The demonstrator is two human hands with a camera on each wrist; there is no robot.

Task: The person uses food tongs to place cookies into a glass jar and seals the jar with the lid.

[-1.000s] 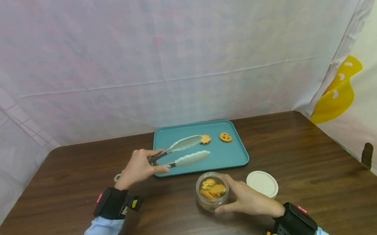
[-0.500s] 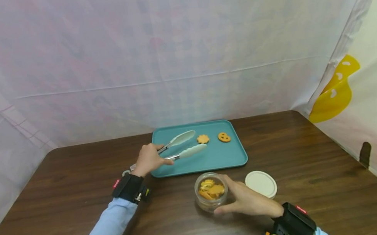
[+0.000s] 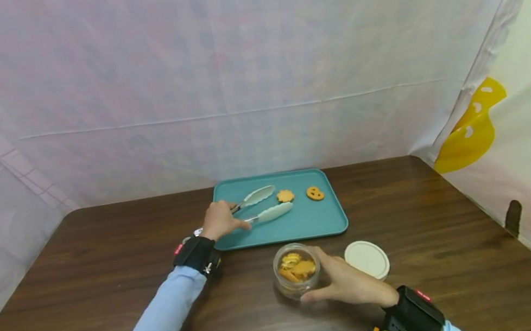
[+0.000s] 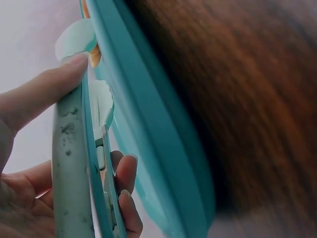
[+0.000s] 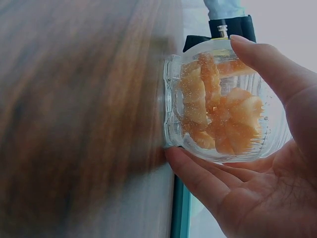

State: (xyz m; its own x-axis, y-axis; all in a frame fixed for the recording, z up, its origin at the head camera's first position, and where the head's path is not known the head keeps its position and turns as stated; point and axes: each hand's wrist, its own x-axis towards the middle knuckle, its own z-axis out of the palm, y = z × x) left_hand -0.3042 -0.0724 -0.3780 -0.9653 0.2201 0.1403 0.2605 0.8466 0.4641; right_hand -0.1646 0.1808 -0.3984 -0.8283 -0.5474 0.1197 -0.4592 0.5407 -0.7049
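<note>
- Head view, nearest: right hand [image 3: 345, 282] holds a clear round glass jar [image 3: 290, 293], thumb and fingers curled about its side. Jar upright on the dark brown wood-grain table [image 3: 423, 213], mouth uncovered, golden-brown biscuits [image 3: 298, 268] inside. Firm side hold looks right; better not to tilt it.
- Just past that hand: flat round off-white lid [image 3: 367, 260] on the table. Worth minding the wrist, so as not to nudge it.
- Farther: left hand [image 3: 222, 220] grips metal tongs with pale mint-green scalloped tips [image 3: 273, 212]. Left wrist view: thumb on one arm, fingers round the other, arms spread. A slow, even squeeze from both sides would serve best.
- Beneath the tips: teal rectangular tray with rounded corners [image 3: 309, 229]. Contact between tips and tray: cannot tell.
- On the tray: golden flower-shaped biscuit [image 3: 285, 196] beside the tips, touching or not unclear; brown round pretzel-patterned biscuit [image 3: 315, 193] to its right, apart from the tongs. Both probably brittle; light pressure, tips low and level, should spare the edges.
</note>
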